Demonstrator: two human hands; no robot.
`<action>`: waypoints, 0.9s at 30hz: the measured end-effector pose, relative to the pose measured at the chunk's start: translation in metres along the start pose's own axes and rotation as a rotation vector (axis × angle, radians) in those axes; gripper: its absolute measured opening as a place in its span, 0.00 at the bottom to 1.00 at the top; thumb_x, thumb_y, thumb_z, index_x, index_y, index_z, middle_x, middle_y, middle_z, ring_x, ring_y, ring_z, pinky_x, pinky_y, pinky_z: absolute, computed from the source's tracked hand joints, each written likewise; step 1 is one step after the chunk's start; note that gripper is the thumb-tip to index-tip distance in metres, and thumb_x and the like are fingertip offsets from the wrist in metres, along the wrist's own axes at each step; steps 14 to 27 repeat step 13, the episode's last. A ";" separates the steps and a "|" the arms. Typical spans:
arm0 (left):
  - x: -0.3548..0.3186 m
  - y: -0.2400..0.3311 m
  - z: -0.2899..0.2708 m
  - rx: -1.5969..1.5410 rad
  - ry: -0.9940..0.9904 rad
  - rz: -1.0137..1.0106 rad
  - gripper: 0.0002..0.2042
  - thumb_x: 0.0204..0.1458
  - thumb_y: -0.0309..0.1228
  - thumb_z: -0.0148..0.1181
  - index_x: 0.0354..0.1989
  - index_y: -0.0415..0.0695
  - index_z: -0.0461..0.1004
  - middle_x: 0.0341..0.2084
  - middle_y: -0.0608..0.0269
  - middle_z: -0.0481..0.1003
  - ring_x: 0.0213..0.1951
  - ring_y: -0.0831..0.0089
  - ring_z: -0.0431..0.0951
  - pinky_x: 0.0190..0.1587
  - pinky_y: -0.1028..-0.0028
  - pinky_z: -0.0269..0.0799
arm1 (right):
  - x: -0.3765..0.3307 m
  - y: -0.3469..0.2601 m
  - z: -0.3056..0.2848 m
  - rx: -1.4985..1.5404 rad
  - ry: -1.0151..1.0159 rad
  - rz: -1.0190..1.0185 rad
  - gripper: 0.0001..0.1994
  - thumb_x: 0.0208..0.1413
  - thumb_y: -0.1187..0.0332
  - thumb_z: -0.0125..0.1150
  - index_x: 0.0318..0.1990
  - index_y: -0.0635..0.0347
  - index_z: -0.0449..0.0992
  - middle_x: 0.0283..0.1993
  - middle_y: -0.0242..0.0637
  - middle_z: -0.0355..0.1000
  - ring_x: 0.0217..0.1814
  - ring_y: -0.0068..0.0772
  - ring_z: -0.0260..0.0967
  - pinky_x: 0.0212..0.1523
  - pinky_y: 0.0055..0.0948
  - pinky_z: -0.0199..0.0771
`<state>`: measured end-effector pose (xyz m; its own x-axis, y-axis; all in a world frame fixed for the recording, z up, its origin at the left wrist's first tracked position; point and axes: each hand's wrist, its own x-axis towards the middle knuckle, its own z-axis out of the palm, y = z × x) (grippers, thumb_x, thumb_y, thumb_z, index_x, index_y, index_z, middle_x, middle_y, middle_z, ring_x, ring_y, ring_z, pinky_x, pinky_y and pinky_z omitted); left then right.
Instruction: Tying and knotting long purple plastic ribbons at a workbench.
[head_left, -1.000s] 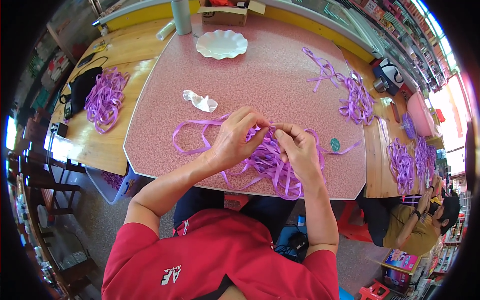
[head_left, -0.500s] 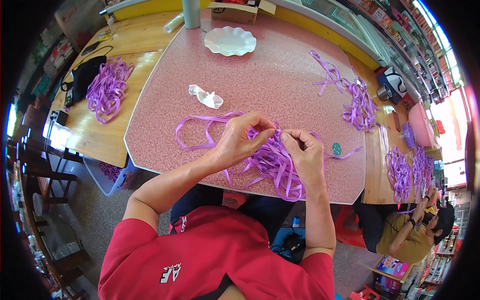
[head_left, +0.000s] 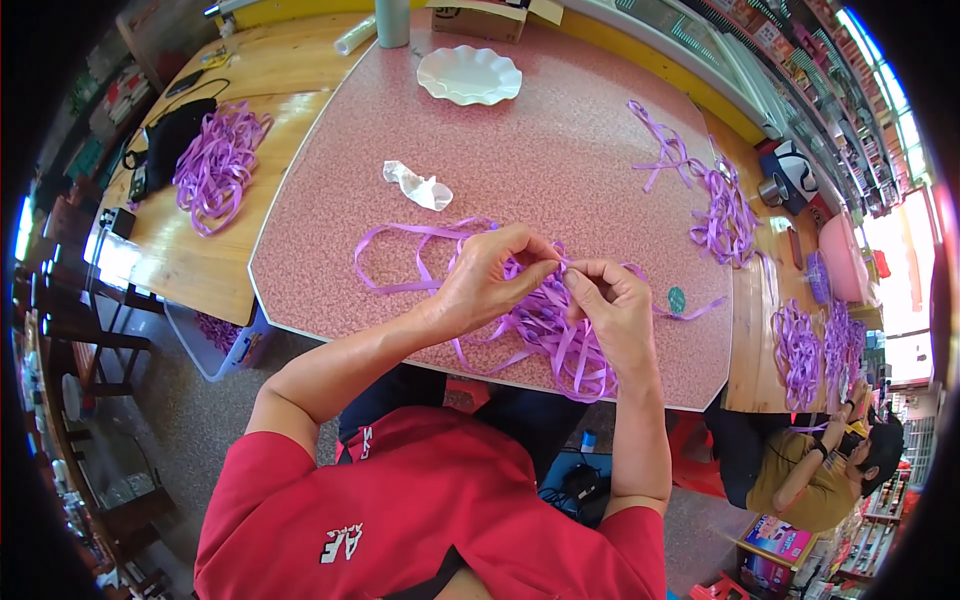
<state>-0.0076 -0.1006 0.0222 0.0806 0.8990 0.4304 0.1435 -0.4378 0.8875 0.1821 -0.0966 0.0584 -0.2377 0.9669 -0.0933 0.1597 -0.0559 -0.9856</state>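
Note:
A tangled heap of purple ribbon [head_left: 565, 345] lies at the near edge of the pink speckled table [head_left: 340, 170], with loops spreading to the left. Above this heap my left hand [head_left: 495, 275] pinches a piece of the ribbon between thumb and fingertips. Close against it, my right hand [head_left: 612, 300] pinches the same ribbon, and the two sets of fingertips nearly touch. The small part between the fingers is mostly hidden. Just right of my right hand, a round green disc [head_left: 676, 300] rests beside a loose ribbon end.
A crumpled white tissue [head_left: 418, 186] and a white scalloped plate [head_left: 470, 75] lie farther back. More purple ribbon piles [head_left: 217, 165] sit on the left wooden table and at the right [head_left: 725, 215]. A person [head_left: 825, 465] works at the far right. A plastic bin [head_left: 225, 345] stands below left.
The view has shifted slightly, so the table things sit a little differently in the picture. Both hands keep their pinch on the ribbon, with only slight finger movement.

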 end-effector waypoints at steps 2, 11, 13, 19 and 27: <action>0.000 0.001 0.000 0.001 0.000 -0.001 0.05 0.54 0.24 0.65 0.37 0.37 0.78 0.29 0.57 0.80 0.33 0.72 0.80 0.37 0.70 0.75 | 0.001 0.004 -0.001 -0.030 -0.011 -0.092 0.06 0.59 0.73 0.65 0.42 0.64 0.80 0.30 0.21 0.72 0.29 0.07 0.61 0.29 0.12 0.59; -0.005 0.003 -0.001 -0.018 -0.025 -0.043 0.06 0.54 0.23 0.64 0.39 0.38 0.77 0.31 0.62 0.79 0.36 0.76 0.77 0.41 0.73 0.72 | -0.001 0.001 0.002 -0.018 0.020 -0.074 0.07 0.57 0.74 0.67 0.42 0.66 0.81 0.34 0.26 0.76 0.35 0.10 0.68 0.36 0.12 0.68; -0.005 0.006 -0.002 -0.067 -0.056 -0.102 0.05 0.56 0.25 0.63 0.39 0.38 0.77 0.32 0.62 0.79 0.37 0.76 0.77 0.43 0.73 0.72 | -0.001 0.000 0.002 0.007 0.004 -0.070 0.09 0.57 0.74 0.67 0.44 0.66 0.81 0.37 0.29 0.78 0.38 0.12 0.71 0.40 0.12 0.72; -0.005 0.006 -0.002 -0.067 -0.056 -0.102 0.05 0.56 0.25 0.63 0.39 0.38 0.77 0.32 0.62 0.79 0.37 0.76 0.77 0.43 0.73 0.72 | -0.001 0.000 0.002 0.007 0.004 -0.070 0.09 0.57 0.74 0.67 0.44 0.66 0.81 0.37 0.29 0.78 0.38 0.12 0.71 0.40 0.12 0.72; -0.005 0.006 -0.002 -0.067 -0.056 -0.102 0.05 0.56 0.25 0.63 0.39 0.38 0.77 0.32 0.62 0.79 0.37 0.76 0.77 0.43 0.73 0.72 | -0.001 0.000 0.002 0.007 0.004 -0.070 0.09 0.57 0.74 0.67 0.44 0.66 0.81 0.37 0.29 0.78 0.38 0.12 0.71 0.40 0.12 0.72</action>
